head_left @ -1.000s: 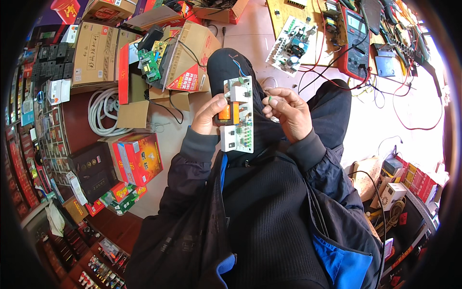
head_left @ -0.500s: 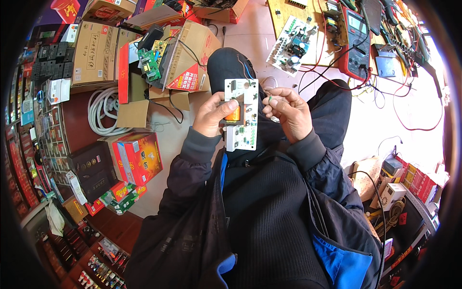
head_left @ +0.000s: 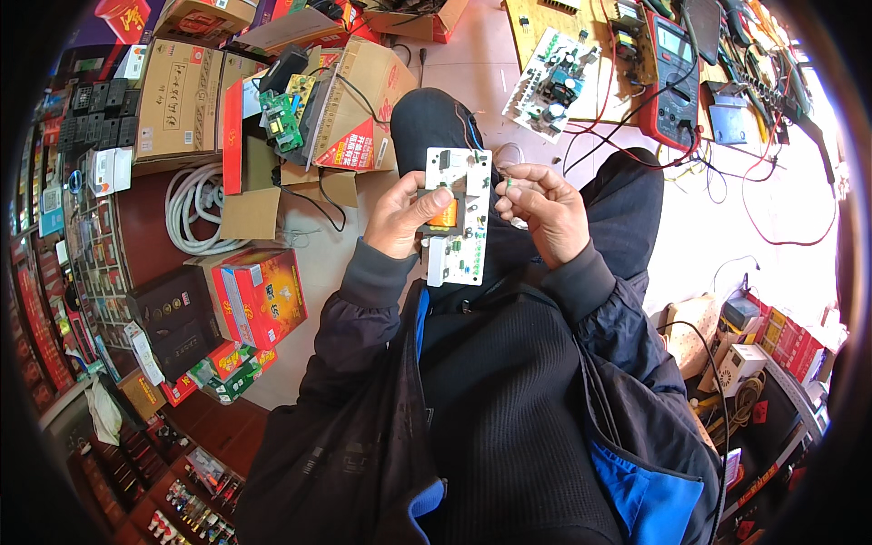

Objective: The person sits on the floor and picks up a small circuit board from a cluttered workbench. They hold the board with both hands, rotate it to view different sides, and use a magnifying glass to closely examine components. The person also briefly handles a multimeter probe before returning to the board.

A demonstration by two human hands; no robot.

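Note:
A long white circuit board (head_left: pixel 478 195) stands lengthwise in my left hand (head_left: pixel 397 220). My left thumb lies across the transformer (head_left: pixel 443 214), a dark block with an orange winding, and those fingers go behind the board's left edge. White connectors and small green parts sit on its lower half. Just right of the board, the thumb and fingertips of my right hand (head_left: pixel 552 218) pinch a tiny green part (head_left: pixel 510 183), too small to name. Thin wires (head_left: pixel 469 127) run over my knee behind the board's top edge.
Ahead right, a wooden board (head_left: pixel 527 20) bears a red multimeter (head_left: pixel 670 86), test leads and tools, with another white circuit board (head_left: pixel 551 88) at its edge. Opened cartons (head_left: pixel 359 100) with a green circuit board (head_left: pixel 281 118) stand ahead left, near a coiled white hose (head_left: pixel 193 209).
The circuit board in my left hand has shifted very slightly to the right. My right hand keeps its pinch in nearly the same place.

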